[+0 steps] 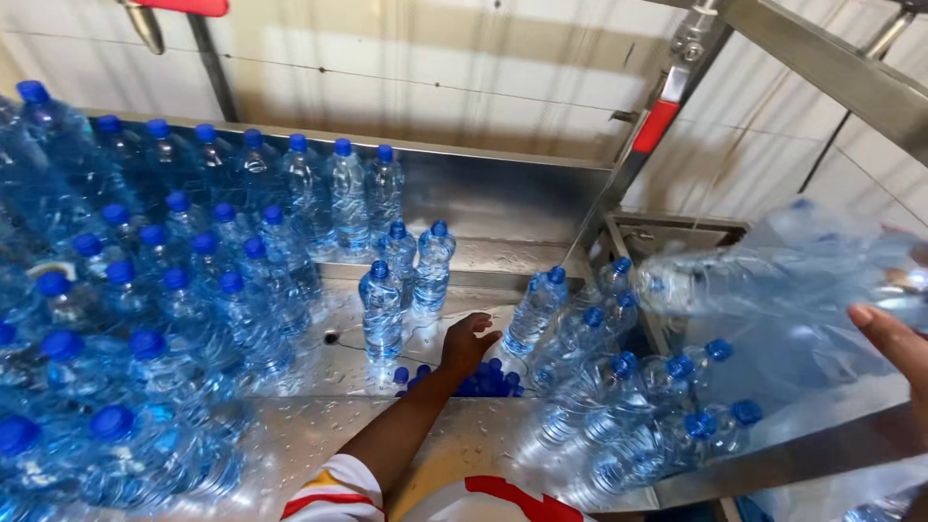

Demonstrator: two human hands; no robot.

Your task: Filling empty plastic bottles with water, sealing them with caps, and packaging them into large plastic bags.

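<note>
1. The loose blue caps [480, 380] lie in a small heap on the wet steel table [319, 440], near its middle.
2. The left hand [468, 343] reaches out over that heap, fingers curled loosely downward onto the caps; whether it has one pinched I cannot tell.
3. The right hand [894, 350] sits at the frame's right edge, fingers pressed flat against a clear plastic bag of bottles [788, 290] held up and tilted; only part of the hand shows.
4. Judging by what lies here, most of the work looks done: the crowd of upright bottles [145, 290] at left all wear blue caps, as do the few standing bottles [382, 307] just behind the heap and the tumbled bottles [628, 396] lying on their sides at right. No uncapped bottle is plain to see.
5. The table is stainless steel, beaded with water, with a raised back ledge. Behind it stands a white tiled wall [435, 77], crossed by metal pipes with a red-handled valve [656, 124].
</note>
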